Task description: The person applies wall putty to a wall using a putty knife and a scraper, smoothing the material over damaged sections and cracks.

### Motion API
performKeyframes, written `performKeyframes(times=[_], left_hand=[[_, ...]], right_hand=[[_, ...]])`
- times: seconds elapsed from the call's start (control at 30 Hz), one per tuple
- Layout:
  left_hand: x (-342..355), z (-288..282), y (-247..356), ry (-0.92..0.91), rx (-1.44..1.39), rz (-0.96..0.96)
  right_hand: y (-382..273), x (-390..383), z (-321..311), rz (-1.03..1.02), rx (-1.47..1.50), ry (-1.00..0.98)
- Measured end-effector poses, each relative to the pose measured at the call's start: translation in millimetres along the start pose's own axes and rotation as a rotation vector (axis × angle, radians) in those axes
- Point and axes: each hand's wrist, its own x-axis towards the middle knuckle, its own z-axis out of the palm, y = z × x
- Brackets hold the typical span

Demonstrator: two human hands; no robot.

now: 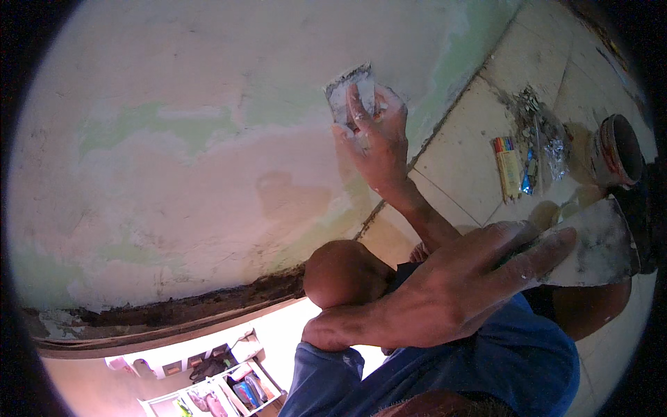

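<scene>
Patchy plastered wall (174, 160) w/ left hand (375, 139) fingers flat on scraper (347, 94), right hand (445, 292) gripping putty-caked trowel (597, 250).

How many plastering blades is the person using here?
2. One scraper blade is pressed flat against the wall under the fingers of one hand. A second, wider blade, smeared with putty, is held in the other hand near the floor tiles.
</scene>
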Motion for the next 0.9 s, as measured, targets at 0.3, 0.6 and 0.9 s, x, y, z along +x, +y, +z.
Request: performKeyframes(times=[0.3, 0.6, 0.9], left_hand=[[-6, -1, 1, 0.035, -0.021, 0.015], [-4, 2, -1, 0.098, 0.015, 0.071], [-3, 1, 4, 0.079, 0.008, 0.036]], right_hand=[[14, -22, -22, 0.399, 0.086, -0.117], [-47, -24, -12, 0.147, -0.045, -0.169], [-17, 10, -28, 0.264, 0.066, -0.042]])
